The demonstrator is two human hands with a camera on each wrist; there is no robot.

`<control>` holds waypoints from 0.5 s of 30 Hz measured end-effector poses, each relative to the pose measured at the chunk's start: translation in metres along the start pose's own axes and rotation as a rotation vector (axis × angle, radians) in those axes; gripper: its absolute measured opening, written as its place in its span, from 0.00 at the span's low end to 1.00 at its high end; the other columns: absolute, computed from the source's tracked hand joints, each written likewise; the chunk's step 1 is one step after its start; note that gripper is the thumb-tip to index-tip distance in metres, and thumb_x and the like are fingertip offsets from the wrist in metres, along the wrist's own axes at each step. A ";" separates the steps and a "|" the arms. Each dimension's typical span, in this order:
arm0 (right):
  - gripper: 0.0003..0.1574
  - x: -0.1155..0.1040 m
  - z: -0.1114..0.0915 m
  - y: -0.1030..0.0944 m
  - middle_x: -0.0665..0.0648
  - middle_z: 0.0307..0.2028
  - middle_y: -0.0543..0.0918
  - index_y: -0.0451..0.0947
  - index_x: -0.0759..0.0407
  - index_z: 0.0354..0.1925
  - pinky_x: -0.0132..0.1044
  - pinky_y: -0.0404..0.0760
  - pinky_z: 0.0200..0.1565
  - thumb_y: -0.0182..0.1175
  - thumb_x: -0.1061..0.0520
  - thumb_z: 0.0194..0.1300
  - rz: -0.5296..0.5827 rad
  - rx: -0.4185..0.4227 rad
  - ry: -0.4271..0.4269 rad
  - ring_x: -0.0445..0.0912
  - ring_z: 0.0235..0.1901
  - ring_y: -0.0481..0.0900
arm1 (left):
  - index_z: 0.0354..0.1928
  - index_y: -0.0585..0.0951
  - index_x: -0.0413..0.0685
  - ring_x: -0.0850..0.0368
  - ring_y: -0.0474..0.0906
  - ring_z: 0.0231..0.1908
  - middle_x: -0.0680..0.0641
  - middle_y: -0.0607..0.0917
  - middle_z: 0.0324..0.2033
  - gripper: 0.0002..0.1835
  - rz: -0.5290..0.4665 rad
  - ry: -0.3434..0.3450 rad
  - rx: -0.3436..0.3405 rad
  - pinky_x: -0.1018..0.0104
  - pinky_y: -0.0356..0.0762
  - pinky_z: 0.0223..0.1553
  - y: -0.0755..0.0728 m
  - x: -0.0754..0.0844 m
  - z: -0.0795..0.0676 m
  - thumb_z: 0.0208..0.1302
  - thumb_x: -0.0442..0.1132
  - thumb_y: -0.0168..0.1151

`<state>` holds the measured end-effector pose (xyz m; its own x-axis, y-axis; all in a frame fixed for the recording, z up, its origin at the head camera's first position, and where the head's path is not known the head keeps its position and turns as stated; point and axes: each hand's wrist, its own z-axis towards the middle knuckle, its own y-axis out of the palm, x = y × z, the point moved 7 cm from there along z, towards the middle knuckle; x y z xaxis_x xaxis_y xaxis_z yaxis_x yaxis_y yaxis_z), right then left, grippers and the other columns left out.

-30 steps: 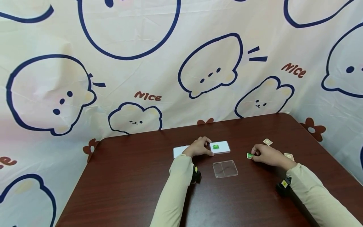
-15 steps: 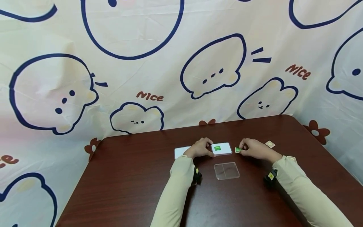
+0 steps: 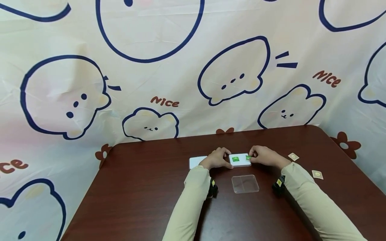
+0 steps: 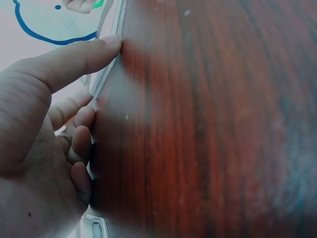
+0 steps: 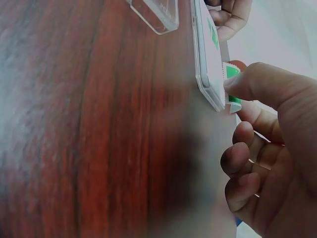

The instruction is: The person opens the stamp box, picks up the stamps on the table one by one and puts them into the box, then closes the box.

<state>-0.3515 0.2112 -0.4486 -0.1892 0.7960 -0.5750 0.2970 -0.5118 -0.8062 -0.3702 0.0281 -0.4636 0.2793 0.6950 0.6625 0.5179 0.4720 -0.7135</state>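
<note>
My left hand (image 3: 216,158) holds the left end of a flat white case (image 3: 240,163) on the table, thumb on its near edge and a finger on the far side. Clear plastic edges show around the case in the right wrist view. On its white face lies a small green stamp (image 3: 235,159). Between thumb and forefinger, my right hand (image 3: 265,156) pinches another green stamp (image 5: 232,84) with a perforated border, at the case's right end. Whether this stamp touches the white face, I cannot tell.
A clear plastic lid (image 3: 245,184) lies in front of the case. Left of my left hand is a second white case (image 3: 196,162), partly covered. Two pale stamps, a farther one (image 3: 293,156) and a nearer one (image 3: 317,174), lie to the right. A printed cloth (image 3: 187,73) hangs behind the table.
My right hand has moved left, carrying the pinched green stamp from the table's right side to the case's right end. The left hand stays at the case. The head view has shifted slightly.
</note>
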 end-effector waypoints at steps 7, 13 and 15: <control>0.10 0.000 0.006 0.001 0.55 0.29 0.73 0.74 0.63 0.39 0.36 0.69 0.33 0.61 0.58 0.62 0.020 -0.011 -0.003 0.45 0.30 0.69 | 0.56 0.74 0.57 0.57 0.68 0.47 0.52 0.72 0.47 0.28 -0.007 -0.013 0.001 0.62 0.70 0.48 0.001 0.000 0.000 0.54 0.48 0.73; 0.10 0.000 0.012 0.006 0.55 0.29 0.73 0.74 0.63 0.39 0.36 0.69 0.33 0.60 0.58 0.64 0.025 -0.048 0.007 0.45 0.29 0.70 | 0.56 0.74 0.56 0.57 0.68 0.46 0.52 0.72 0.47 0.29 -0.002 -0.013 0.004 0.63 0.70 0.48 0.000 0.001 0.000 0.54 0.49 0.73; 0.09 0.000 0.013 0.008 0.55 0.29 0.73 0.73 0.62 0.39 0.36 0.69 0.33 0.60 0.58 0.64 0.024 -0.056 0.008 0.45 0.29 0.70 | 0.56 0.74 0.56 0.58 0.68 0.45 0.52 0.72 0.47 0.29 -0.002 -0.015 0.005 0.64 0.70 0.48 0.000 0.002 0.001 0.53 0.49 0.73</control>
<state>-0.3617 0.2030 -0.4566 -0.1744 0.7862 -0.5928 0.3529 -0.5122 -0.7830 -0.3703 0.0297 -0.4628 0.2663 0.7018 0.6607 0.5148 0.4759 -0.7130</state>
